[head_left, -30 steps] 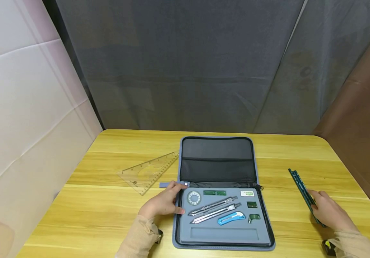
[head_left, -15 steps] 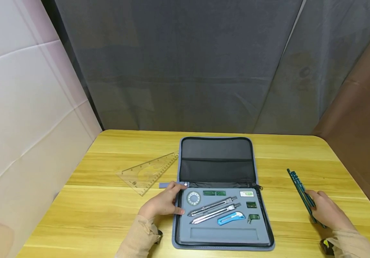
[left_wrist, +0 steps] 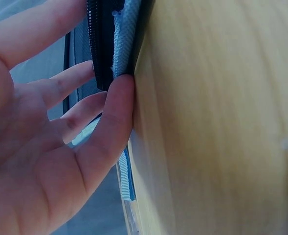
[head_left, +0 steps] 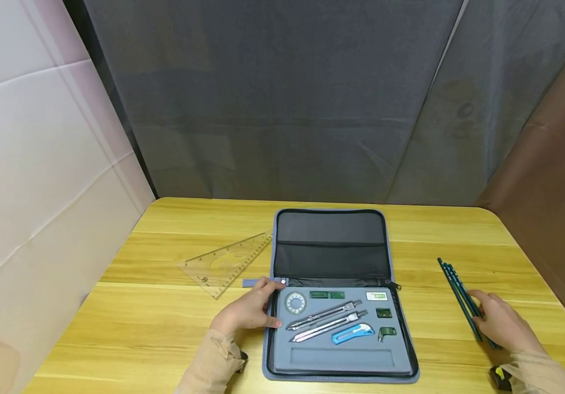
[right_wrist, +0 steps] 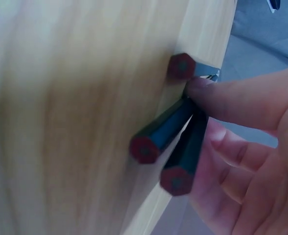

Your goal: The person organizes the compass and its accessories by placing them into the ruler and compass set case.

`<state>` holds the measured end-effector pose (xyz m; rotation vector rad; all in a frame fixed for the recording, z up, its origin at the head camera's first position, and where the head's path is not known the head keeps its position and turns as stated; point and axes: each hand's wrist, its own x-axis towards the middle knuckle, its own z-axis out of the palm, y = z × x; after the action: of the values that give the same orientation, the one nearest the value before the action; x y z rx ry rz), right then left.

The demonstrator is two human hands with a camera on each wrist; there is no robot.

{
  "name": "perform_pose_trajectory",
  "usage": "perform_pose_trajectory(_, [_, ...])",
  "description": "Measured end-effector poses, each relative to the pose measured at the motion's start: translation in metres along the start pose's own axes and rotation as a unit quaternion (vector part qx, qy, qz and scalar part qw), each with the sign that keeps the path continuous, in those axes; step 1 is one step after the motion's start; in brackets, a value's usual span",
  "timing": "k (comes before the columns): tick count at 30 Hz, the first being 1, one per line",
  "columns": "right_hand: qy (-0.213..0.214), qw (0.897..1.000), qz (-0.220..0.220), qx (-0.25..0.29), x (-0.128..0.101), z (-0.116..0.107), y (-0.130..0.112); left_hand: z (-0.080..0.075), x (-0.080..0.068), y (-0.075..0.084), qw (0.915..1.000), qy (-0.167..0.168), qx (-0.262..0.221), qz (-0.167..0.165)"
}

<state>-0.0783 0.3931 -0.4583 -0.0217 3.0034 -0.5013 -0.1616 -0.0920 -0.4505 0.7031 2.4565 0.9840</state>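
An open grey zip case (head_left: 332, 241) lies mid-table, its foam tray holding a metal compass (head_left: 327, 313), a blue utility knife (head_left: 353, 332) and a round dial (head_left: 295, 302). My left hand (head_left: 267, 303) rests on the case's left edge with fairly straight fingers, thumb by the zip tab. The left wrist view shows those fingers (left_wrist: 114, 122) against the case edge (left_wrist: 124, 39). To the right, my right hand (head_left: 484, 312) pinches a bundle of dark green pencils (head_left: 455, 284) lying on the table. Close up, three red-ended pencils (right_wrist: 163, 132) sit between thumb and fingers (right_wrist: 232, 100).
A clear plastic set square (head_left: 228, 261) lies left of the case. The yellow wooden table (head_left: 164, 328) is walled by a white panel on the left, a grey curtain behind and a brown panel on the right.
The pencils' far ends have swung slightly left under my right hand, which shifted a little. My left hand and the case have not moved.
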Motion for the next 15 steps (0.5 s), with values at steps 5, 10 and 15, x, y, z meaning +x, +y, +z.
perform_pose_trajectory(5, [-0.012,1.000,0.008,0.000,0.0007,-0.0023,-0.0013,-0.0003,0.0000,-0.0001,1.0000,0.001,0.001,0.001])
perform_pose_trajectory(10, [-0.023,1.000,0.020,-0.003,0.0012,-0.0051,-0.0022,-0.0003,-0.0001,0.0000,1.0000,0.002,0.002,0.005])
perform_pose_trajectory(15, [-0.022,0.999,0.024,-0.001,0.0010,-0.0074,-0.0028,-0.0002,-0.0001,-0.0003,1.0000,0.002,0.004,0.003])
